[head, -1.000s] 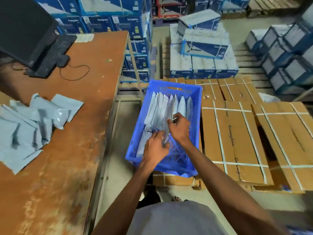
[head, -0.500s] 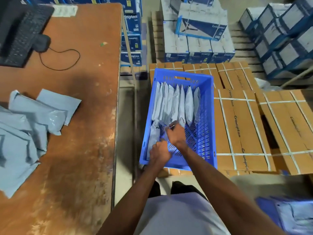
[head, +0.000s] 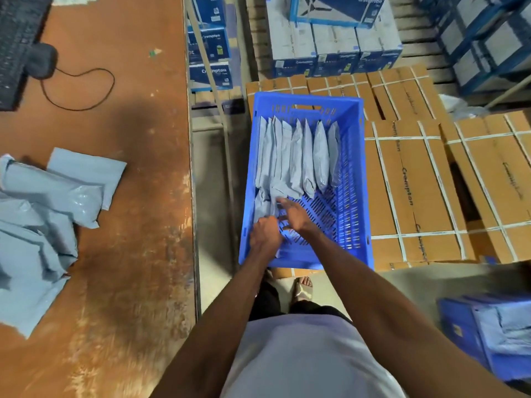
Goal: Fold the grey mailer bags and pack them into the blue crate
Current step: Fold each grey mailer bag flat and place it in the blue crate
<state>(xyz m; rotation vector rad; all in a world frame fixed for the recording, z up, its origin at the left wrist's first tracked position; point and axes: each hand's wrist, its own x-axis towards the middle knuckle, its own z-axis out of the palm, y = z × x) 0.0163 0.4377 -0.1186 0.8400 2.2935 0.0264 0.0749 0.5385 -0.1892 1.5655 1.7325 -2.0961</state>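
The blue crate [head: 365,179] rests on brown cartons to the right of the table. Several folded grey mailer bags [head: 296,156] stand on edge in a row across its far half. A second row of folded bags [head: 261,206] begins at the near left corner. My left hand [head: 265,234] is down there, fingers curled on a folded bag beside the crate's left wall. Just to its right, my right hand [head: 294,215] hovers with fingers spread, its tips touching the bags. A loose pile of unfolded grey mailers [head: 37,214] lies on the table's left side.
The orange-brown table [head: 129,139] carries a keyboard [head: 14,47] and a mouse [head: 43,60] at its far left. Strapped brown cartons [head: 425,182] lie under and right of the crate. Blue and white boxes [head: 333,44] are stacked behind. Another blue crate with grey bags [head: 485,334] sits at lower right.
Both hands have moved from the crate's middle to its near left corner with a folded bag. My right hand has spread its fingers off it. The view has tilted downward.
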